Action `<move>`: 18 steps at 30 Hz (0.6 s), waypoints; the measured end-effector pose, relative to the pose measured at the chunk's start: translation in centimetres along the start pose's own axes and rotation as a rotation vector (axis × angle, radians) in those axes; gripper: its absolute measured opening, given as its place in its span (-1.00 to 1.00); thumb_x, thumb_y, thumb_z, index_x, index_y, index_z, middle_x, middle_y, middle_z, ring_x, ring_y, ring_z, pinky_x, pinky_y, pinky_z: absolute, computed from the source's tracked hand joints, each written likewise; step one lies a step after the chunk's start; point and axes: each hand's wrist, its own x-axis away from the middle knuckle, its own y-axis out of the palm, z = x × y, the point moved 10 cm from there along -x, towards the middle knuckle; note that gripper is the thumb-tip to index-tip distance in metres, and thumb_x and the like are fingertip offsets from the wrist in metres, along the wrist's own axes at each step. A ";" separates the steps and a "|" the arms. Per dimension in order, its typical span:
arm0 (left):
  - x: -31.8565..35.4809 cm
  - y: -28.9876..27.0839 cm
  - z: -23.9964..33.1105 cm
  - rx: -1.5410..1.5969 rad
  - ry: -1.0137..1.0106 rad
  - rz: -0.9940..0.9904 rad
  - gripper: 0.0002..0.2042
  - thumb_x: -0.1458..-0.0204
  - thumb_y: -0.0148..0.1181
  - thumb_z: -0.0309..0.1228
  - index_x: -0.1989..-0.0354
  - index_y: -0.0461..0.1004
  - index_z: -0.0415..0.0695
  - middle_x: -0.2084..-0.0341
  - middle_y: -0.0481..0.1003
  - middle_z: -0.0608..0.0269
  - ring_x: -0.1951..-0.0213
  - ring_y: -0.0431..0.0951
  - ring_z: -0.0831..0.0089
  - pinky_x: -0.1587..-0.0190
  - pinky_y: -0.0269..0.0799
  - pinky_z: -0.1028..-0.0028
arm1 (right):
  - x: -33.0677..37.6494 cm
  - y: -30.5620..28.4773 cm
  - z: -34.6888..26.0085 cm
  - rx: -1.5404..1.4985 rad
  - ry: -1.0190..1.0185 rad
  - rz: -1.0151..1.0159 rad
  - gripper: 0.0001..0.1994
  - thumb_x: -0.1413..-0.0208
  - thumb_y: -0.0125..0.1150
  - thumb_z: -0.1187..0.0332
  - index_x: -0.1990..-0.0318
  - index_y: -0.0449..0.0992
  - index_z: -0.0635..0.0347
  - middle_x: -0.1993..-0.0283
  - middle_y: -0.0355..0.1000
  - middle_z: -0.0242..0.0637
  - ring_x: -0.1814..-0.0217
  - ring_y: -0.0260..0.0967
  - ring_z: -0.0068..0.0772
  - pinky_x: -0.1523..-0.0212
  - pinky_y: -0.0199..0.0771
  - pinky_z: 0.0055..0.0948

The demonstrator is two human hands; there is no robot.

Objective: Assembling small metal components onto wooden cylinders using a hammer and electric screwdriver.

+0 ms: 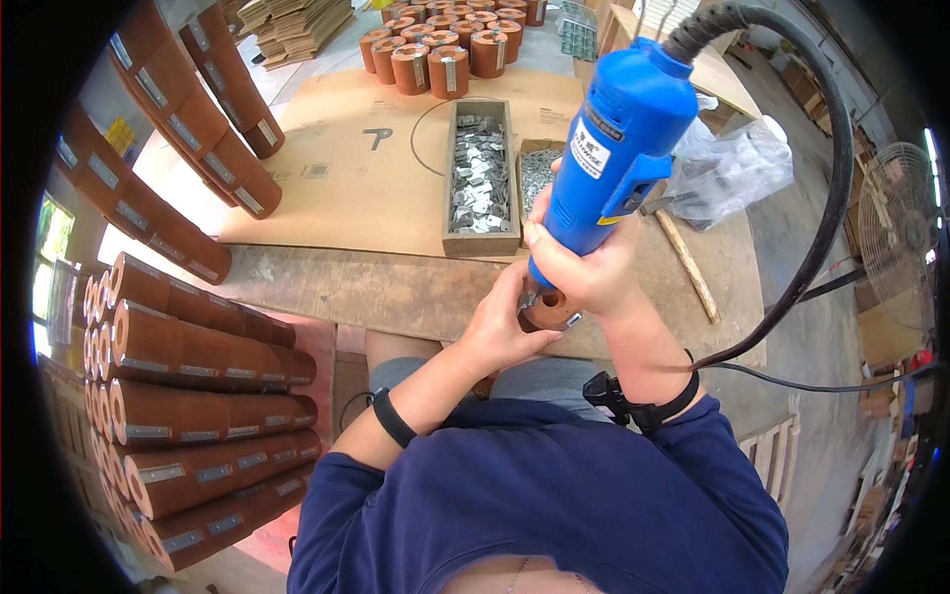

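My right hand [594,265] is wrapped round a blue electric screwdriver [623,134], which slants down with its tip end at the workpiece. My left hand [503,322] grips a short reddish-brown cylinder [550,313] with a hole in its end, at the near edge of the bench. The screwdriver's nose reaches the cylinder beside my left fingers; the bit's exact contact is hidden. Just beyond my hands lies a long wooden box [481,244] of small silvery metal hinges or plates. Beside it, partly behind the screwdriver, a smaller box holds small metal screws [537,170].
Stacks of brown cylinders with metal strips [213,363] stand at the left. More cylinders [448,74] crowd the far side, past a cardboard sheet [327,188]. A black cable [841,148] arcs over the right. A wooden stick [690,267] and plastic bag [737,168] lie at right.
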 end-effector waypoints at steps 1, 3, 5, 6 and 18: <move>0.0 0.0 -0.1 -0.002 0.000 -0.001 -0.19 0.41 0.46 -0.38 -0.07 0.12 -0.26 0.07 0.34 0.04 -0.01 0.35 0.24 -0.04 0.26 0.34 | 0.0 0.1 -0.1 -0.007 -0.006 0.000 -0.51 0.23 0.13 0.61 0.04 0.19 0.35 0.42 0.36 -0.30 0.40 0.33 -0.55 0.37 0.36 -0.55; 0.0 0.0 -0.1 -0.010 0.004 0.003 -0.20 0.41 0.46 -0.37 -0.07 0.12 -0.26 0.10 0.35 0.05 0.02 0.37 0.24 0.00 0.28 0.34 | -0.1 0.0 0.0 -0.013 -0.002 -0.018 -0.51 0.23 0.13 0.61 0.03 0.20 0.35 0.40 0.36 -0.30 0.39 0.33 -0.55 0.37 0.36 -0.54; -0.1 0.1 -0.1 -0.031 -0.001 -0.010 -0.20 0.41 0.46 -0.37 -0.06 0.12 -0.25 0.11 0.35 0.06 0.03 0.38 0.24 0.01 0.29 0.35 | -0.1 -0.1 0.1 -0.022 0.007 -0.031 -0.50 0.22 0.13 0.60 0.02 0.18 0.34 0.39 0.35 -0.30 0.40 0.33 -0.55 0.37 0.37 -0.54; -0.1 0.2 -0.1 -0.052 -0.007 -0.021 -0.20 0.42 0.46 -0.36 -0.06 0.12 -0.25 0.13 0.36 0.07 0.05 0.38 0.25 0.03 0.30 0.35 | -0.2 -0.3 0.3 -0.022 0.005 -0.028 -0.50 0.22 0.13 0.60 0.02 0.18 0.34 0.39 0.35 -0.30 0.40 0.33 -0.55 0.37 0.37 -0.54; 0.0 0.3 -0.8 0.000 0.028 0.004 -0.24 0.40 0.40 -0.40 -0.06 0.11 -0.16 0.12 0.33 0.04 0.04 0.38 0.16 0.02 0.31 0.30 | -0.1 0.6 -0.2 -0.061 -0.003 -0.088 -0.53 0.24 0.18 0.59 0.07 0.23 0.32 0.40 0.37 -0.32 0.37 0.35 -0.55 0.34 0.38 -0.53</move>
